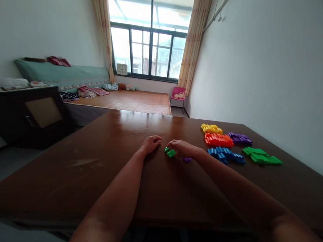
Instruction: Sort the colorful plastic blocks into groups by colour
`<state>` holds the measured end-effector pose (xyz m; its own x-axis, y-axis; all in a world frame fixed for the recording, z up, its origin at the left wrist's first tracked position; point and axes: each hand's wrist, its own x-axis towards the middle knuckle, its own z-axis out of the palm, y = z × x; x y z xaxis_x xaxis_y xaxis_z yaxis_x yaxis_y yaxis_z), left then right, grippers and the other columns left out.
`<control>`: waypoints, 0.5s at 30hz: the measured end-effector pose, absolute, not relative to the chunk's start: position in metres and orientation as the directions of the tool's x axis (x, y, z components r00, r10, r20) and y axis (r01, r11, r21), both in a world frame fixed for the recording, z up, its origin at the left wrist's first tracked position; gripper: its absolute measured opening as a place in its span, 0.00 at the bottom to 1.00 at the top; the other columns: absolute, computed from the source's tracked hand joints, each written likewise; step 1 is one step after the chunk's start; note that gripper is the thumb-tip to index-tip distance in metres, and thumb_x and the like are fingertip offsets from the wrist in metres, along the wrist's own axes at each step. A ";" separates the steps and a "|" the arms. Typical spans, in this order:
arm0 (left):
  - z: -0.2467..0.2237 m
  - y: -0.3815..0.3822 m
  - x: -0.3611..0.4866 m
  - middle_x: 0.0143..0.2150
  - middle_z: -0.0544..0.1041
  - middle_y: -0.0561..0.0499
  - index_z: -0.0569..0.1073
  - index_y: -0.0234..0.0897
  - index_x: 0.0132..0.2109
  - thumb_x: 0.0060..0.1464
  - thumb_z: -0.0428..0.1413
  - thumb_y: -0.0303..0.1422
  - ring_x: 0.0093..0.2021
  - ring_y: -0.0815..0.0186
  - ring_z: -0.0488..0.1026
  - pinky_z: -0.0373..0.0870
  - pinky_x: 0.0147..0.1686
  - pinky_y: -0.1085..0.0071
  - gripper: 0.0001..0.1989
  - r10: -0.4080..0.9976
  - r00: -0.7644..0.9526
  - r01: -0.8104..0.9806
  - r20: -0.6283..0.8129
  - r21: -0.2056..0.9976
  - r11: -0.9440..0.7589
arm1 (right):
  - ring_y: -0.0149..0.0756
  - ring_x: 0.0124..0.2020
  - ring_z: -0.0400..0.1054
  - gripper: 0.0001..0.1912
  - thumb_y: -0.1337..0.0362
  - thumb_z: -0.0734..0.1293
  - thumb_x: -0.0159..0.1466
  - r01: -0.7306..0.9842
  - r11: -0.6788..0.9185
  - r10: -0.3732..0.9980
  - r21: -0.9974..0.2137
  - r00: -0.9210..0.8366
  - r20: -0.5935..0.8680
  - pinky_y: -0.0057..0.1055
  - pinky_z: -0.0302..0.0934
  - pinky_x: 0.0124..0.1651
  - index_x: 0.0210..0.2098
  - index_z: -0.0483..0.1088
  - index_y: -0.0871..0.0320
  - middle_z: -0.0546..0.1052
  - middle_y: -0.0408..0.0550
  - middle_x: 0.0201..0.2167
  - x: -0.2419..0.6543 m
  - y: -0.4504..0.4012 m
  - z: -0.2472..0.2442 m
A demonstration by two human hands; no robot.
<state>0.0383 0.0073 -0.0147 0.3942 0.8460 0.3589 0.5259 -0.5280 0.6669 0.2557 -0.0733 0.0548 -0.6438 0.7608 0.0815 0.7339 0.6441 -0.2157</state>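
My left hand (151, 143) rests on the brown table with its fingers curled, and nothing I can make out is in it. To its right, my right hand (179, 147) reaches over small green pieces (171, 153), its fingertips bent down at them; whether it grips one is hidden. A purple piece (187, 159) lies just below the right hand. Farther right are groups of yellow pieces (211, 129), orange pieces (218, 140), blue pieces (225, 155), purple pieces (240, 138) and green pieces (262, 156), set in rows.
The wide table (98, 156) has a glossy top. Beyond it stand a bed with a woven mat (139, 101), a dark cabinet (28, 117) at the left and a pink chair (178, 93) below the window. A white wall borders the right side.
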 end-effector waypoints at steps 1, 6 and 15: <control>-0.015 0.007 0.038 0.39 0.82 0.49 0.79 0.38 0.45 0.53 0.54 0.35 0.39 0.62 0.77 0.72 0.43 0.69 0.14 0.847 0.393 0.527 0.358 0.667 -0.527 | 0.37 0.43 0.70 0.29 0.76 0.69 0.48 0.746 0.630 0.773 -0.217 -0.628 0.087 0.30 0.64 0.46 0.51 0.69 0.58 0.72 0.51 0.46 0.256 -0.071 0.053; -0.014 0.007 0.038 0.40 0.82 0.49 0.79 0.38 0.45 0.53 0.54 0.35 0.40 0.62 0.77 0.72 0.43 0.69 0.14 0.845 0.395 0.531 0.361 0.661 -0.531 | 0.40 0.49 0.68 0.36 0.76 0.72 0.44 0.697 0.671 0.731 -0.253 -0.679 0.067 0.33 0.62 0.51 0.54 0.69 0.55 0.71 0.51 0.53 0.250 -0.059 0.052; -0.015 0.009 0.037 0.40 0.82 0.50 0.78 0.38 0.46 0.54 0.53 0.34 0.40 0.63 0.77 0.71 0.43 0.70 0.15 0.841 0.411 0.532 0.351 0.657 -0.534 | 0.39 0.36 0.71 0.29 0.66 0.76 0.46 0.789 0.521 0.822 -0.326 -0.566 -0.057 0.30 0.62 0.38 0.48 0.74 0.55 0.77 0.47 0.35 0.250 -0.050 0.052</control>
